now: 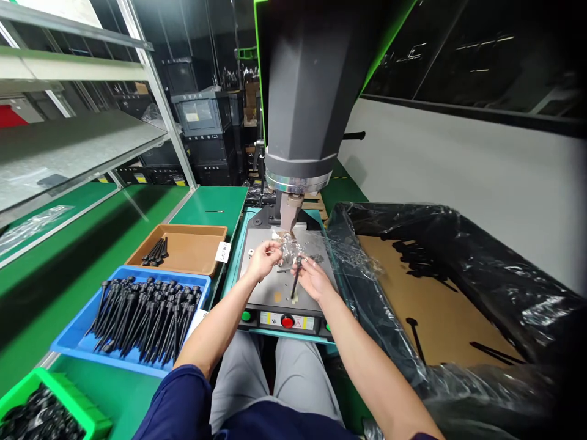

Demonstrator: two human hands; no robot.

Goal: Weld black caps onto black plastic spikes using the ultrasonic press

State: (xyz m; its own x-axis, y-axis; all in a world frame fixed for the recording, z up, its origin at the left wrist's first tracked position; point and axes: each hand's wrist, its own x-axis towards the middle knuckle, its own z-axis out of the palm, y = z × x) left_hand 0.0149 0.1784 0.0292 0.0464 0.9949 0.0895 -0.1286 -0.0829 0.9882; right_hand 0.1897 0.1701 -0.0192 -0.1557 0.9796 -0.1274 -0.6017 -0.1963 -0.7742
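Observation:
My left hand (265, 260) is closed, its fingertips pinching the edge of a crumpled clear plastic film (290, 249). Between the fingers of my right hand (314, 276) is a thin black rod with a wider head (296, 282), pointing downward. The film spreads over both hands' fingertips and off to the right, just below the metal tip (290, 212) of a large grey press machine (300, 91). Both hands are above the machine's grey metal plate (261, 293). Small dark parts lie on the plate, partly hidden by film and fingers.
At the left, a blue tray (132, 362) holds many black rods, and a brown tray (192, 231) holds several. A green bin (76, 391) contains small black parts. On the right stands a plastic-lined box (385, 305) with rods inside. A red button (287, 321) faces me.

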